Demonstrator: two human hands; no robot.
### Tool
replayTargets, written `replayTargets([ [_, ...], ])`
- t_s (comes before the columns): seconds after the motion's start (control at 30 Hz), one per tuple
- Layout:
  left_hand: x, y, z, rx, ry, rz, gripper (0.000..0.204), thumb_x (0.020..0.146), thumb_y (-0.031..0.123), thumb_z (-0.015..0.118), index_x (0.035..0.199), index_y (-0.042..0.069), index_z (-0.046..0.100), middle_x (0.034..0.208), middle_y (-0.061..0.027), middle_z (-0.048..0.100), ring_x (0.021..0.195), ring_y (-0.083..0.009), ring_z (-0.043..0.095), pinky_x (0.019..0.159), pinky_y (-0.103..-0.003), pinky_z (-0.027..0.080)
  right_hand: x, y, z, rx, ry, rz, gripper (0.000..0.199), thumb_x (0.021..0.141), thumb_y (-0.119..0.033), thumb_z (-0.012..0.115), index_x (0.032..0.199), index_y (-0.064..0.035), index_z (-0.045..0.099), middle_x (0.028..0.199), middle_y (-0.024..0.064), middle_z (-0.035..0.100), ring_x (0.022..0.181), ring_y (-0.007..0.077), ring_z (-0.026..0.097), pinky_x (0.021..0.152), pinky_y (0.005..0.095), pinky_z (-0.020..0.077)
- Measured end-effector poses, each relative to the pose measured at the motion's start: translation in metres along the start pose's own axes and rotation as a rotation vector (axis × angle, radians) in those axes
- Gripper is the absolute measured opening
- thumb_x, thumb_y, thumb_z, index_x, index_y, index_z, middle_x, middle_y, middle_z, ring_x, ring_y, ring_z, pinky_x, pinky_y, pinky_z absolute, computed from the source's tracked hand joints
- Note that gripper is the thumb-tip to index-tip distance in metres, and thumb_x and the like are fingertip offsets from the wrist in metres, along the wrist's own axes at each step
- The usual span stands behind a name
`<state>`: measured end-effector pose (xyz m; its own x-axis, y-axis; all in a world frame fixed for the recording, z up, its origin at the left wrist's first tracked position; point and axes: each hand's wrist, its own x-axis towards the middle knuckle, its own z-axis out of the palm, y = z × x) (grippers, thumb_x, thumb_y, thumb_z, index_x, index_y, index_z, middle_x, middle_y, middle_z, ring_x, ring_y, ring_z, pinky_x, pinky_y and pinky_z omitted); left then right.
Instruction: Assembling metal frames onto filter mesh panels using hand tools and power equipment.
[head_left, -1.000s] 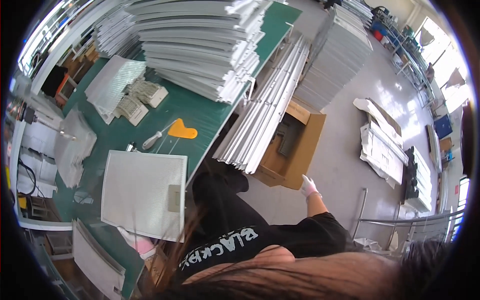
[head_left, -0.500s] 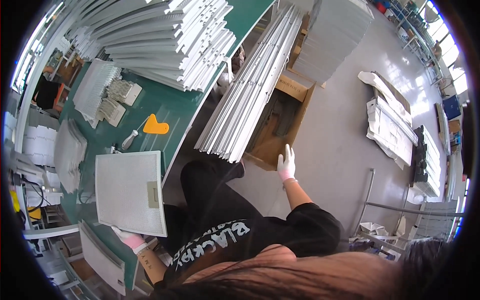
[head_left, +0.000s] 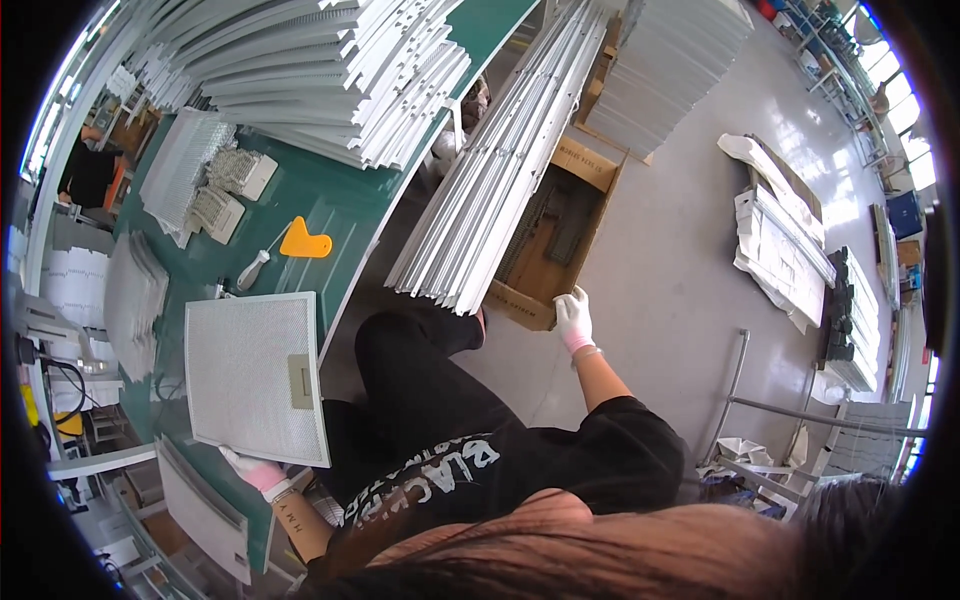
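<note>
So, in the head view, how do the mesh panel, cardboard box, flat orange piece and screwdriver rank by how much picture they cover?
Largest to smallest:
1. Mesh panel
2. Cardboard box
3. Flat orange piece
4. Screwdriver

Pale lettering (head_left: 462, 464) on shirt (head_left: 625, 455), print (head_left: 581, 159) on carton (head_left: 522, 309), letters (head_left: 292, 522) on forearm (head_left: 313, 540)
</note>
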<state>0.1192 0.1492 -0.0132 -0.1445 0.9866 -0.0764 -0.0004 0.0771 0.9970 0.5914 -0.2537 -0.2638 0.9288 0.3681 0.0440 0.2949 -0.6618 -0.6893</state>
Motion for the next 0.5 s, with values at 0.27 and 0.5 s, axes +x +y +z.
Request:
replayTargets([
  [0.27,-0.003,0.002,-0.012,0.029,0.008,0.044,0.063,0.103,0.041,0.022,0.143,-0.007,0.031,0.142,-0.0222,0.041,0.125,-0.0315,0.048,0.104,-0.039,0.043,0.009,-0.051,-0.026,-0.222,-0.102,0.244,0.054,0.071,-0.024,0.075,0.120,-0.0099,0.059,0.135,0.0161,0.044,0.119,0.0324,0.051,0.097,0.0368,0.0469],
  [0.5,-0.001,0.001,-0.010,0.053,-0.024,0.050,0.063,0.103,0.040,0.023,0.143,-0.007,0.031,0.142,-0.0219,0.040,0.125,-0.0313,0.048,0.103,-0.039,0.043,0.012,-0.099,-0.019,-0.373,-0.163,0.225,0.112,0.054,-0.036,0.087,0.145,-0.0060,0.029,0.149,0.0247,0.024,0.135,0.0409,0.033,0.108,0.0429,0.0373],
])
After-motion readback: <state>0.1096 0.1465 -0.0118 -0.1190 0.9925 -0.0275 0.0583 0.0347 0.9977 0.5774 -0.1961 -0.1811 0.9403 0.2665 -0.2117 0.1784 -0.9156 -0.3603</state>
